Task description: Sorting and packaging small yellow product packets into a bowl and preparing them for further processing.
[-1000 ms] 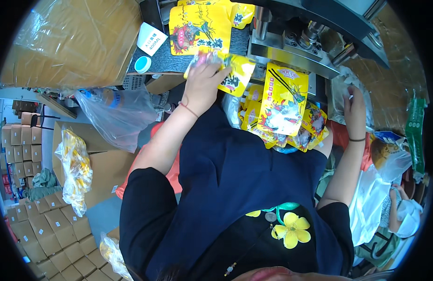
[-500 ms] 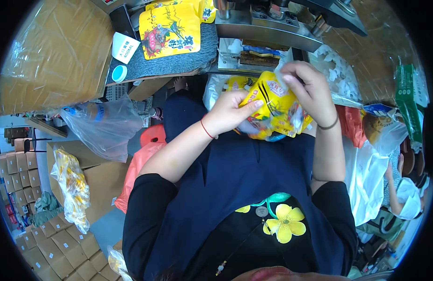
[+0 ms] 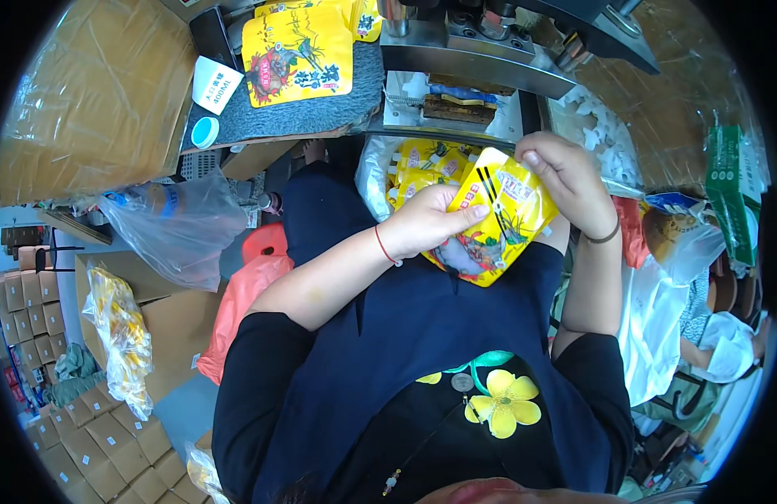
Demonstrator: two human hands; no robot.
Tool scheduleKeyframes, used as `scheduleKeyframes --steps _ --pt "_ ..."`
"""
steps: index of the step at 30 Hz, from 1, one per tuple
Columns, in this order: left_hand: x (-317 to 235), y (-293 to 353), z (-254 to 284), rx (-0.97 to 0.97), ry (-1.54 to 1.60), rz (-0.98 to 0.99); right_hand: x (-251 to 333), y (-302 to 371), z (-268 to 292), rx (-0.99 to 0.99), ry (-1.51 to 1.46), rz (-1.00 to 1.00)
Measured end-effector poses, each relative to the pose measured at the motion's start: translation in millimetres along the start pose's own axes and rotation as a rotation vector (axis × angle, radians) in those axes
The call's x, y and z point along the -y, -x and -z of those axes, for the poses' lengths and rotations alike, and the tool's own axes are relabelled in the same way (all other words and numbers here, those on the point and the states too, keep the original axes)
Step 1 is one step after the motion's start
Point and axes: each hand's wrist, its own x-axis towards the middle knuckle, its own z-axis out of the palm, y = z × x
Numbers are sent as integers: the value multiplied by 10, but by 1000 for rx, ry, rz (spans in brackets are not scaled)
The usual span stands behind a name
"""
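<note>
A flat yellow printed pouch [image 3: 493,231], with black chopsticks and food pictured on it, is tilted above my lap. My left hand [image 3: 430,220] grips its left side, thumb on the front face and the other fingers behind. At the pouch's upper right edge, my right hand [image 3: 565,181] has its fingers curled and pinched together; the fingertips partly hide that edge. Just beyond my left hand, a clear plastic bag [image 3: 376,176] holds several similar yellow pouches [image 3: 422,160].
A metal press [image 3: 472,63] stands on the bench ahead. Yellow pouches [image 3: 298,59], a small white box [image 3: 216,84] and a turquoise cap [image 3: 205,132] lie on the blue-grey mat [image 3: 367,88]. Small white pieces [image 3: 603,134] are heaped at right. Cartons [image 3: 94,101] flank me.
The pouch has swung rightward and now shows its front flat, held still rather than blurred. My right hand has lowered slightly along its upper edge. More bagged pouches show behind.
</note>
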Motion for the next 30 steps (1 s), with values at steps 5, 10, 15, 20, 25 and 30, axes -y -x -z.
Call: scheduleKeyframes --steps 5,10,15,20,25,30 --pt "-47 6 60 72 142 97 -116 11 159 -226 301 -185" --pt "-183 -196 400 -68 341 26 -1062 303 308 -226 803 -557" --pt "-265 -363 553 -20 346 -5 -1370 266 222 -166 624 -522" --pt "-642 -288 1030 -778 -676 -423 -1435 443 159 -412 584 -308" --pt "-562 102 1828 -737 -1838 -495 -835 416 167 -589 590 -241" --pt "-369 391 1408 -738 -1425 -734 -307 235 -119 -503 271 -233"
